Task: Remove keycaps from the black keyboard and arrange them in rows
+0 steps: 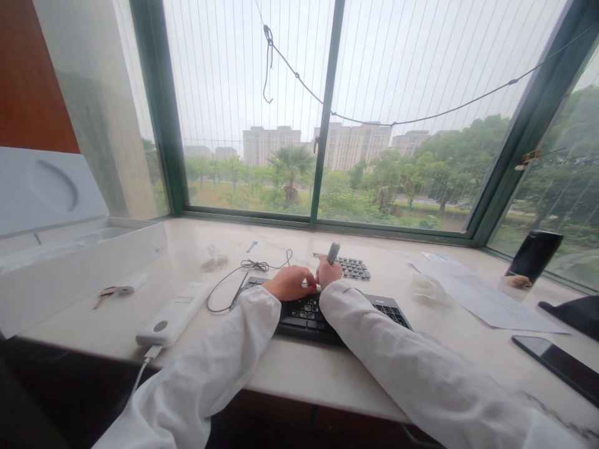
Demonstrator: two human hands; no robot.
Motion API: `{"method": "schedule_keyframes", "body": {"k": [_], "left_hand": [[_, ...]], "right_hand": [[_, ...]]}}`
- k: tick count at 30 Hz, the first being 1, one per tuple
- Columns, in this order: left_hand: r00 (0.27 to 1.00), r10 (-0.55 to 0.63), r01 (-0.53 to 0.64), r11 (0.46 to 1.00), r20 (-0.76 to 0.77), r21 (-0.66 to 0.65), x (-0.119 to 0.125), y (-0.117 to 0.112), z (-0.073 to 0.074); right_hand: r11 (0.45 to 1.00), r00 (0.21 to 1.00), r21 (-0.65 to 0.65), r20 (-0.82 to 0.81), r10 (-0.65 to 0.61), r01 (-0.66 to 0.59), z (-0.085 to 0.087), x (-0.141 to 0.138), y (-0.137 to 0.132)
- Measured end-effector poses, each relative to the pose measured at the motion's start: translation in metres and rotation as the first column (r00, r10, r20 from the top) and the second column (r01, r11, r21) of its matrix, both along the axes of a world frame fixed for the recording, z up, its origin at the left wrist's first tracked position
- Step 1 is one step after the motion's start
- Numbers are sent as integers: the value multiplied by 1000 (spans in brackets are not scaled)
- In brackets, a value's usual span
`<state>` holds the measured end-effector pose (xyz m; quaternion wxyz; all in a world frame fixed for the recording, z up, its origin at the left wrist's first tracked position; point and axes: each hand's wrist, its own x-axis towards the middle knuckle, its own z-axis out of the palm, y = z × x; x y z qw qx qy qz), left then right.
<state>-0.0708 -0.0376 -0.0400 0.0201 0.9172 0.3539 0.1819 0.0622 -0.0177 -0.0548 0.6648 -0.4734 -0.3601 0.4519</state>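
Note:
A black keyboard (306,321) lies on the pale table, its cable running off to the left; several keys look bare of caps. My right hand (327,272) is over its back edge, closed around a grey-handled tool (333,252) that points upward; the tool's lower end is hidden. Close beside it, my left hand (291,283) rests over the keyboard with fingers curled together toward the right hand. What its fingertips hold, if anything, I cannot make out. Behind the keyboard, loose dark keycaps (355,268) are laid out in rows.
On the left are an open white box (84,262), a white power bank (173,316) with a cable, and a small white stick with a key (131,285). To the right lie paper sheets (486,296), a phone (561,365) and an upright black device (533,255) by the window.

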Motion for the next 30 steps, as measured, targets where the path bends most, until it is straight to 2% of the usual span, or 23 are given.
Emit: {"method": "schedule_keyframes", "body": {"k": [3, 6, 8, 12, 17, 20, 22, 25, 30], "left_hand": [[998, 28, -28, 1000, 52, -6, -3, 4, -3], [993, 83, -80, 996, 80, -33, -4, 9, -8], [990, 108, -103, 993, 89, -60, -4, 12, -11], [989, 110, -104, 992, 94, -73, -3, 16, -14], [992, 108, -104, 993, 69, -57, -4, 19, -17], [992, 122, -120, 992, 45, -31, -3, 24, -21], [991, 131, -131, 991, 30, -8, -2, 27, -24], [991, 132, -132, 991, 15, 25, -1, 30, -26], [996, 92, -92, 994, 12, 56, -3, 21, -26]], "right_hand": [[993, 981, 86, 170, -94, 80, 0, -7, -13], [960, 871, 251, 433, -229, 128, 0, -13, -25], [948, 815, 295, 516, -264, 121, 0, -15, -29], [945, 778, 307, 563, -278, 114, -2, -15, -28], [927, 783, 357, 544, -303, 110, -6, -14, -28], [913, 759, 405, 579, -299, 50, -6, -18, -32], [909, 749, 417, 596, -291, 22, -2, -22, -36], [915, 754, 400, 584, -301, 55, 7, -29, -40], [929, 769, 360, 567, -294, 90, 21, -27, -40]]}}
